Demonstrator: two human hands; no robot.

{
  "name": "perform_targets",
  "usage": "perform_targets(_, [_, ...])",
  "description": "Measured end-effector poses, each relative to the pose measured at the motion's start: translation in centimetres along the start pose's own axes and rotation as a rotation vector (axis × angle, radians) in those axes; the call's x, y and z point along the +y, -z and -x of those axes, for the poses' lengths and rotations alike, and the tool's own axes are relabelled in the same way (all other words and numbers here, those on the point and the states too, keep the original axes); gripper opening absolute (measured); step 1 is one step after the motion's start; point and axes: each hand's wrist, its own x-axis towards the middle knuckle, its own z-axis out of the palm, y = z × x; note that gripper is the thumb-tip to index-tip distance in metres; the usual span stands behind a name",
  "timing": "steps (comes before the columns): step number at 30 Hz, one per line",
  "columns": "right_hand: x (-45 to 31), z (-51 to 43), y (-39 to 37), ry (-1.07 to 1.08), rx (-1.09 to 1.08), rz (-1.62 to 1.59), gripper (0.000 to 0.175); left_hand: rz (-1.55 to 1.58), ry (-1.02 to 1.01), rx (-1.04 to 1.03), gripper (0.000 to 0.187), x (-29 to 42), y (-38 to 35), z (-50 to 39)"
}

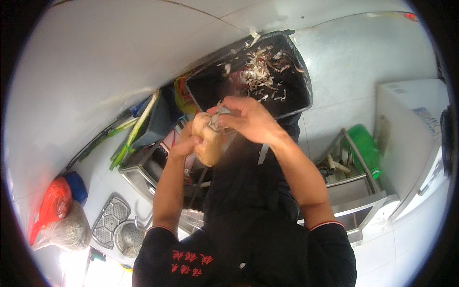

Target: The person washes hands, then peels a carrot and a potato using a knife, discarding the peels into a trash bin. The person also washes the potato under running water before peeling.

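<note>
A pale, yellowish, elongated root vegetable or tuber (208, 145) lies in my left hand (184, 142), whose thumb presses on its side. At its upper end my right hand (247, 118) holds something small and greyish (219, 116); blur and the fingers hide whether this is a peeler or peelings. Just beyond both hands is a bin lined with a black bag (307, 88), with a heap of pale and brownish peelings (259, 71) inside.
Green onions (134, 138) lean by the wall at left, near a dark grey container (157, 118). Red and clear bags (57, 201) and perforated metal pieces (111, 219) are lower left. At right are a metal frame (358, 158), a green bottle (364, 147) and a white appliance (405, 140).
</note>
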Motion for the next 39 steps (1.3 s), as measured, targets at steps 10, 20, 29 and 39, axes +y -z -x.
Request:
perform_targets(10, [0.1, -0.2, -1.1, -0.023, -0.119, -0.217, 0.033, 0.503, 0.023, -0.05, 0.119, -0.2, -2.5, 0.1])
perform_targets(20, [0.3, -0.2, -0.8, -0.082, -0.038, -0.459, 0.014, 0.748, -0.058, -0.175, 0.113, -2.6, -3.8, 1.4])
perform_targets(29, [1.0, -0.3, -0.5, -0.062, -0.139, -0.43, 0.023, 0.966, -0.003, -0.225, 0.109, -1.8, -4.6, 1.8])
perform_targets(39, [1.9, 0.0, 1.4, -0.106, 0.034, -0.259, 0.033, 0.742, 0.362, 0.136, 0.1, 0.6, -5.6, -1.1])
